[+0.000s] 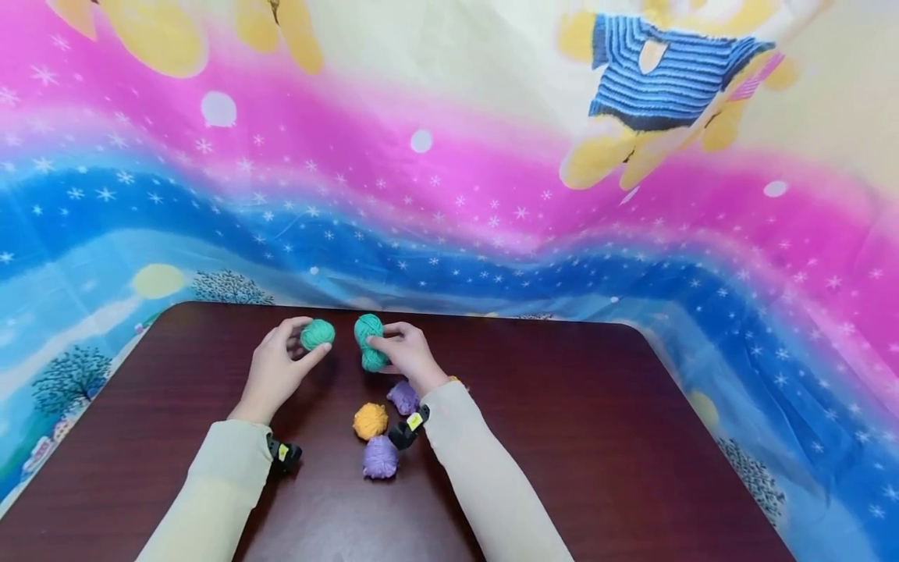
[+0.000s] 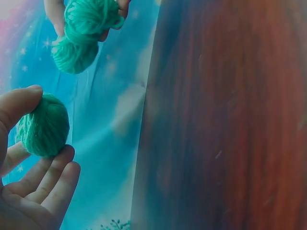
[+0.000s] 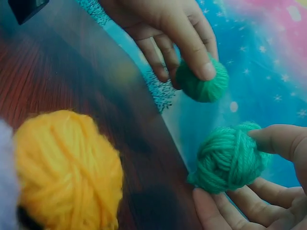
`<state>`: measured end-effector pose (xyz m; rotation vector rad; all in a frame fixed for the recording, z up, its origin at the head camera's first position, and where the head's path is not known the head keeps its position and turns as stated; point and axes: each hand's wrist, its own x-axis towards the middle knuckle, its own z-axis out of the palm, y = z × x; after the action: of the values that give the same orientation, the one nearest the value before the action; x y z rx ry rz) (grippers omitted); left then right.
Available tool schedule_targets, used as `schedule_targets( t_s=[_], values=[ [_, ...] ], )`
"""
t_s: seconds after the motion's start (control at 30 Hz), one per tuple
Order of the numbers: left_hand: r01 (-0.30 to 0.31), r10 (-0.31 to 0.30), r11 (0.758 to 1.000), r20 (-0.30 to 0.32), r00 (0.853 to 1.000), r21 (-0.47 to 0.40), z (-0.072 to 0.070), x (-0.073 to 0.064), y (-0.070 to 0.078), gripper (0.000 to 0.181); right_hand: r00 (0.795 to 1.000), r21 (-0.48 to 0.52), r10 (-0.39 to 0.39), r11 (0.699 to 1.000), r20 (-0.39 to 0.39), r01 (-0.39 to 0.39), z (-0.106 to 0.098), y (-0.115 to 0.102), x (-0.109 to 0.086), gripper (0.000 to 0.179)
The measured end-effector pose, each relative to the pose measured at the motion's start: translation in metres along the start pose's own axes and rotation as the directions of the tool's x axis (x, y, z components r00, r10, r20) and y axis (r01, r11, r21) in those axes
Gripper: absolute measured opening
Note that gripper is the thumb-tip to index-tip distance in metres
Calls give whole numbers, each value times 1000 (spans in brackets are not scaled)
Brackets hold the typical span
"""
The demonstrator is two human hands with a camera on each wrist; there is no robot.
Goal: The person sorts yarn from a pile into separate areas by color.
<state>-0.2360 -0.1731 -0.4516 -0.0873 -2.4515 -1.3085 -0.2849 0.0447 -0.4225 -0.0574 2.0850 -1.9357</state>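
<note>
My left hand (image 1: 272, 373) pinches a small green yarn ball (image 1: 318, 335) between thumb and fingers, over the far part of the table. Just to its right, my right hand (image 1: 413, 357) grips two green yarn balls, an upper one (image 1: 368, 326) and a lower one (image 1: 373, 361), pressed against each other. The left wrist view shows this pair as a larger ball (image 2: 91, 19) and a smaller one (image 2: 74, 56) touching it. From the right wrist, only one ball (image 3: 230, 160) appears in the right hand. A gap separates the two hands.
Nearer the body, a yellow yarn ball (image 1: 370, 421) sits by a purple one (image 1: 380, 457). Another purple ball (image 1: 403, 397) is partly covered by the right wrist, with a bit of yellow (image 1: 455, 380) beyond it. A patterned cloth (image 1: 449, 265) hangs behind the dark wooden table (image 1: 576, 437).
</note>
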Motion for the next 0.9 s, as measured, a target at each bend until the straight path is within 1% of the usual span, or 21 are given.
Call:
schedule_targets(
  t_s=[0.1, 0.2, 0.37, 0.53, 0.7, 0.8, 0.9],
  values=[
    [17, -17, 1000, -5, 1000, 14, -6, 6, -6, 58, 1000, 14, 27, 1000, -13, -27, 11, 1, 10, 40],
    [43, -43, 999, 4, 999, 20, -11, 10, -13, 59, 998, 17, 54, 998, -20, -54, 21, 2, 19, 41],
    [107, -106, 994, 38, 994, -11, -15, 14, -24, 63, 993, 56, 114, 992, -15, -113, 34, 2, 29, 38],
    [190, -187, 981, 73, 980, -40, -16, 16, -28, 68, 985, 85, 169, 982, -17, -167, 46, 3, 35, 27],
    [248, -243, 968, 105, 964, -38, -16, 16, -30, 70, 981, 62, 188, 981, -58, -184, 59, 7, 38, 17],
    [271, -265, 962, 118, 957, -36, -15, 17, -32, 70, 977, 49, 194, 980, -91, -191, 67, 10, 40, 19],
    [286, -279, 957, 129, 952, -40, -13, 17, -34, 69, 973, 29, 194, 981, -123, -192, 74, 12, 42, 26]
  ],
)
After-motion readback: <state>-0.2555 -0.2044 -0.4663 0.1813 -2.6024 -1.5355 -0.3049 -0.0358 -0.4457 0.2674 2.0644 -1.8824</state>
